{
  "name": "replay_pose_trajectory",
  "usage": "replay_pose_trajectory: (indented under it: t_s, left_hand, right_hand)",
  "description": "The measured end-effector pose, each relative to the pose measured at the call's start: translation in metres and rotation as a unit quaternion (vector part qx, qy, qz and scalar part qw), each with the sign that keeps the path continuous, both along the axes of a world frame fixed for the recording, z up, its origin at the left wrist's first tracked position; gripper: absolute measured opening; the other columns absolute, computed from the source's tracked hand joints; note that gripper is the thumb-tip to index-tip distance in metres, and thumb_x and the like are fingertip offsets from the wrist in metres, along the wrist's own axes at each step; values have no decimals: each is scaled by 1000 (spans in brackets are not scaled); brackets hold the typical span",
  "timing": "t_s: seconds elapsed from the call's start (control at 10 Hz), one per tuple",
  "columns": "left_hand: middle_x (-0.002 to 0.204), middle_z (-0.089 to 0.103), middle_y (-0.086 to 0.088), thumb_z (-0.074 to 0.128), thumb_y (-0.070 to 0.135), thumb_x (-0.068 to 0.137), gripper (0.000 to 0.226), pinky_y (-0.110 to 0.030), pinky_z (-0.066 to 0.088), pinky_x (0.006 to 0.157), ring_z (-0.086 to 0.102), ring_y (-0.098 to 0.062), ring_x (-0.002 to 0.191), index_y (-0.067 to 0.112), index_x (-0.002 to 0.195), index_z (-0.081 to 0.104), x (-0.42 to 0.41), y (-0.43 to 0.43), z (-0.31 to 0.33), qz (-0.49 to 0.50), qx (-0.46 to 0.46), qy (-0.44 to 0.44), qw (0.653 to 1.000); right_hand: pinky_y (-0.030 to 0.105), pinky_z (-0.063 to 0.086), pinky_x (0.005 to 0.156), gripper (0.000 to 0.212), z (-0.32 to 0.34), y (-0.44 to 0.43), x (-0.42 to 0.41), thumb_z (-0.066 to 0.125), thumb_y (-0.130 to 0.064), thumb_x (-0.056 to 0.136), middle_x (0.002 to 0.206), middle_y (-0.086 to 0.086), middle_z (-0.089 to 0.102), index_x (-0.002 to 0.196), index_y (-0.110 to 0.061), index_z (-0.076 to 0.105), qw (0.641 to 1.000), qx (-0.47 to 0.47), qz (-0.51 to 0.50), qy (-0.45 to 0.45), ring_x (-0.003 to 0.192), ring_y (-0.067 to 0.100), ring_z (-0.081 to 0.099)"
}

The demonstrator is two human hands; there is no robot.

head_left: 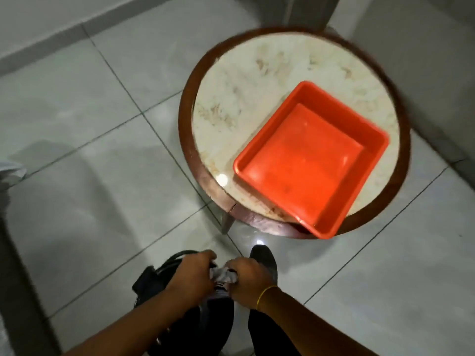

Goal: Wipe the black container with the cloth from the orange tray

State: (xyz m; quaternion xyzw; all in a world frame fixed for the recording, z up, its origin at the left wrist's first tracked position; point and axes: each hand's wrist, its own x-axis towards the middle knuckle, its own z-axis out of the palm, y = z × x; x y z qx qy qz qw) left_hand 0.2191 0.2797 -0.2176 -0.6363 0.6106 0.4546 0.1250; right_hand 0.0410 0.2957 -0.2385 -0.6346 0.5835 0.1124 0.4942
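The orange tray (311,160) lies with nothing in it on the round marble-topped table (257,80), its near corner jutting past the table's edge. Low in the view a black container (151,278) is held in front of my body, largely hidden by my arms. My left hand (191,274) grips its top. My right hand (248,281), with a yellow band on the wrist, is closed on a crumpled grey-white cloth (223,274) pressed against the container between both hands.
Pale glossy floor tiles (90,150) spread all around. The table has a dark wooden rim and a leg at its near side. My dark shoe (262,255) stands just before the table. A wall base runs along the top left.
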Motion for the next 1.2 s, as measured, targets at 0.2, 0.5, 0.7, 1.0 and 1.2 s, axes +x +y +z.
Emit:
replay_pose_trajectory:
  t_s: [0.2, 0.5, 0.7, 1.0, 1.2]
  left_hand:
    - [82, 74, 9, 62, 34, 62, 24, -17, 52, 71, 67, -7, 77, 33, 82, 74, -21, -82, 179, 30, -74, 26, 996]
    - [91, 67, 6, 74, 16, 79, 24, -36, 57, 73, 67, -21, 83, 25, 97, 62, -79, -160, 303, 28, -286, 47, 957]
    - [110, 59, 5, 64, 13, 90, 33, -26, 46, 80, 63, -17, 96, 22, 121, 57, -146, -136, 205, -5, -287, 54, 956]
    - [125, 71, -7, 49, 61, 88, 56, -46, 45, 103, 59, -31, 119, 20, 123, 64, -199, -112, 124, -190, -172, 12, 967]
    - [164, 48, -16, 45, 53, 101, 63, -43, 25, 128, 46, -34, 149, 22, 156, 49, -196, -141, 162, -232, -125, 18, 965]
  right_hand:
    - [31, 37, 71, 20, 172, -91, -36, 64, -36, 80, 112, -3, 53, 97, -27, 60, 974, -213, 61, -42, 95, 31, 66]
    - [43, 51, 72, 33, 294, -208, -92, 67, -17, 71, 108, 4, 64, 104, -16, 63, 910, -394, 123, -44, 94, 37, 66]
    - [47, 52, 83, 41, 208, -216, -140, 69, -18, 73, 123, 5, 67, 114, -16, 66, 908, -341, 239, 46, 113, 35, 65]
    - [56, 29, 126, 58, 135, -185, -180, 67, -43, 89, 171, 10, 43, 142, -20, 69, 912, -181, 333, 155, 158, 37, 38]
    - [59, 10, 136, 66, 174, -185, -177, 57, -33, 104, 187, 9, 9, 168, -20, 44, 932, -137, 298, 153, 171, 37, 14]
